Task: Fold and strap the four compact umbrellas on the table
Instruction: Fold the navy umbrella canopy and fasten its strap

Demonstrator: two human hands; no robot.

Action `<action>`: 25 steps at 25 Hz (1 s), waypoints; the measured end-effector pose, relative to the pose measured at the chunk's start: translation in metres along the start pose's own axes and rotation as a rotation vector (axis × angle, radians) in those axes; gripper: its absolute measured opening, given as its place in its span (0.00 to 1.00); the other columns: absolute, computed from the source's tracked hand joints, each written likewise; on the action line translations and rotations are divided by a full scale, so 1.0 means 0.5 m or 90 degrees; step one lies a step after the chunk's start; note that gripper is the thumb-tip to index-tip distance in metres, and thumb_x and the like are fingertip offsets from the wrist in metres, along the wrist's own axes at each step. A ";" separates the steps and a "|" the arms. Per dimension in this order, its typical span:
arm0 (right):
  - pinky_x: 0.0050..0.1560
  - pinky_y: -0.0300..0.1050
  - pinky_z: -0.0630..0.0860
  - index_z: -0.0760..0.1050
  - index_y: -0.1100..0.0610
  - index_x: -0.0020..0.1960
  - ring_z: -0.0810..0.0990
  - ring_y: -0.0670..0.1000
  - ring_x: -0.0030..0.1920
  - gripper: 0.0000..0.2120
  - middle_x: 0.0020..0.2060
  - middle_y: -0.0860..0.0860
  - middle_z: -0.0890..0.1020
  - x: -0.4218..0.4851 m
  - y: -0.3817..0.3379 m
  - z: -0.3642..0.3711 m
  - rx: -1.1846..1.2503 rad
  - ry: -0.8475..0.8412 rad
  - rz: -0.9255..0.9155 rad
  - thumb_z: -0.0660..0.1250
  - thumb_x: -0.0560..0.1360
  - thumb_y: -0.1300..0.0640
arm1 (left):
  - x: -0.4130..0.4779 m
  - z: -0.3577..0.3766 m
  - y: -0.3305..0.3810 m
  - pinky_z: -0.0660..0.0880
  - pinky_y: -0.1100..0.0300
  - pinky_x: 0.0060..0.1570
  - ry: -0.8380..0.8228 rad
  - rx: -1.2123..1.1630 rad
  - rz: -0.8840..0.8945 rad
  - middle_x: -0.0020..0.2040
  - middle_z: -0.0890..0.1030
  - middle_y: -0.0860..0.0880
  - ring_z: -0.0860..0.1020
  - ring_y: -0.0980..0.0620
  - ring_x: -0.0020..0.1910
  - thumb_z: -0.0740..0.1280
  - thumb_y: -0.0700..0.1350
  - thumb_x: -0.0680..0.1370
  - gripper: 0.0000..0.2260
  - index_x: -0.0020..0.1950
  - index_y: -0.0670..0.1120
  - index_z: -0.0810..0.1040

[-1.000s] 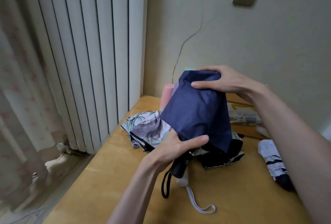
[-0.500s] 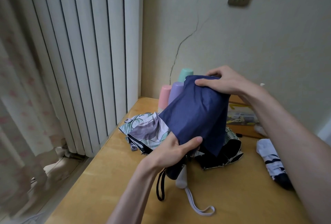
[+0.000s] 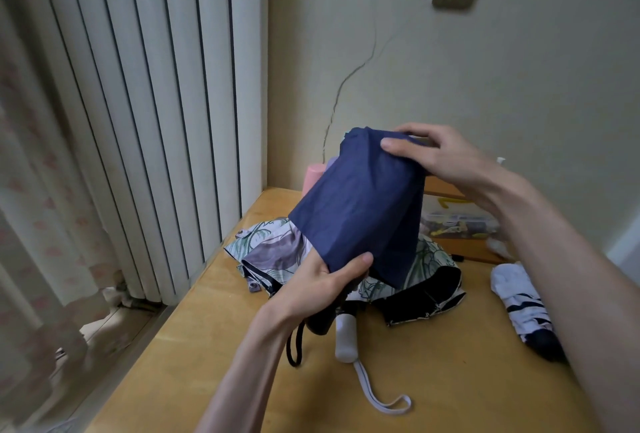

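Observation:
A navy blue umbrella is held tilted above the table, its loose canopy hanging wide. My left hand grips its lower end near the dark handle, where a black wrist loop dangles. My right hand pinches the cloth at the top end. Under it lies an unfolded floral umbrella with a black underside, a white handle and a white strap. A white umbrella with dark stripes lies rolled at the right, partly behind my right arm.
The wooden table stands in a corner, with white vertical blinds at its left edge and a cracked wall behind. Pastel cups and a wooden box with a clear container stand at the back.
The navy umbrella has risen slightly and its canopy has been turned and smoothed between my hands. My right hand has shifted its pinch along the top. The teal and purple cups are now mostly hidden.

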State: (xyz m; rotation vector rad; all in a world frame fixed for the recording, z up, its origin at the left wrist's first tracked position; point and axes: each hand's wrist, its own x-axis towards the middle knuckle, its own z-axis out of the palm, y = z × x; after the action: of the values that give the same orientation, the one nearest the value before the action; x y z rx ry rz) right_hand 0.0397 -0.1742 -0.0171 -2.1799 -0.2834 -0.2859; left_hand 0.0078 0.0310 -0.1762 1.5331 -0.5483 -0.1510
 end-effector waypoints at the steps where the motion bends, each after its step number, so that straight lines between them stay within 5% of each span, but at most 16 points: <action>1: 0.54 0.39 0.77 0.85 0.50 0.55 0.84 0.41 0.53 0.14 0.50 0.43 0.88 0.002 0.007 0.003 -0.032 0.002 0.011 0.74 0.78 0.41 | -0.001 0.000 -0.001 0.75 0.58 0.43 -0.003 0.002 -0.004 0.44 0.79 0.43 0.77 0.51 0.40 0.71 0.43 0.84 0.12 0.55 0.34 0.77; 5: 0.51 0.49 0.80 0.87 0.52 0.46 0.86 0.50 0.48 0.16 0.43 0.48 0.88 0.024 0.022 0.028 -0.136 0.096 0.065 0.79 0.72 0.40 | -0.006 0.012 -0.003 0.78 0.54 0.49 -0.014 -0.041 -0.030 0.47 0.82 0.44 0.80 0.49 0.46 0.72 0.46 0.82 0.12 0.58 0.38 0.80; 9: 0.43 0.46 0.74 0.83 0.58 0.41 0.79 0.48 0.39 0.14 0.35 0.49 0.82 0.021 0.013 0.018 -0.083 0.198 0.020 0.79 0.72 0.48 | -0.007 -0.004 -0.009 0.80 0.56 0.52 -0.022 -0.147 -0.041 0.58 0.85 0.49 0.84 0.49 0.53 0.73 0.50 0.79 0.19 0.69 0.48 0.76; 11: 0.42 0.45 0.72 0.81 0.58 0.39 0.78 0.49 0.39 0.15 0.34 0.49 0.80 0.018 0.005 0.019 -0.116 0.262 0.006 0.78 0.72 0.48 | -0.001 -0.029 -0.020 0.80 0.60 0.57 -0.009 -0.149 -0.040 0.70 0.80 0.52 0.83 0.54 0.62 0.75 0.46 0.80 0.33 0.81 0.57 0.64; 14: 0.43 0.47 0.72 0.82 0.57 0.43 0.81 0.60 0.47 0.14 0.38 0.54 0.83 0.009 -0.006 0.038 -0.260 0.362 0.024 0.75 0.73 0.46 | 0.013 -0.048 -0.022 0.70 0.65 0.70 0.201 0.011 0.051 0.84 0.58 0.54 0.68 0.56 0.78 0.78 0.44 0.76 0.53 0.85 0.63 0.42; 17: 0.43 0.46 0.68 0.79 0.56 0.41 0.80 0.65 0.50 0.13 0.38 0.56 0.79 0.002 -0.018 0.068 -0.307 0.400 0.057 0.73 0.74 0.46 | 0.022 -0.005 -0.011 0.67 0.58 0.75 0.202 0.233 0.257 0.83 0.57 0.58 0.62 0.56 0.81 0.78 0.53 0.77 0.47 0.86 0.59 0.50; 20: 0.44 0.44 0.67 0.79 0.56 0.40 0.79 0.63 0.49 0.12 0.37 0.55 0.79 0.005 -0.026 0.095 -0.239 0.363 0.094 0.73 0.73 0.48 | 0.028 0.029 -0.026 0.80 0.53 0.56 0.184 0.452 0.246 0.80 0.64 0.58 0.75 0.53 0.70 0.78 0.54 0.76 0.49 0.86 0.64 0.46; 22: 0.43 0.44 0.67 0.78 0.57 0.38 0.77 0.62 0.47 0.12 0.36 0.55 0.79 0.004 -0.033 0.104 -0.222 0.355 0.114 0.73 0.73 0.49 | 0.028 0.018 -0.042 0.81 0.52 0.53 0.227 0.432 0.215 0.75 0.75 0.57 0.79 0.52 0.63 0.78 0.51 0.76 0.47 0.85 0.63 0.50; 25: 0.42 0.45 0.69 0.79 0.57 0.40 0.77 0.60 0.44 0.14 0.36 0.53 0.79 0.006 -0.041 0.114 -0.244 0.315 0.093 0.73 0.72 0.45 | 0.024 0.004 -0.046 0.80 0.54 0.61 0.199 0.249 0.167 0.66 0.82 0.59 0.81 0.60 0.63 0.81 0.50 0.74 0.36 0.79 0.54 0.70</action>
State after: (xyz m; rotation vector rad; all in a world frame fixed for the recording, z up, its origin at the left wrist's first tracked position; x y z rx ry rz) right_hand 0.0419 -0.1160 -0.0336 -2.3946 0.2264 -0.8325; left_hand 0.0227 0.0228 -0.1958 1.8005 -0.5414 0.4150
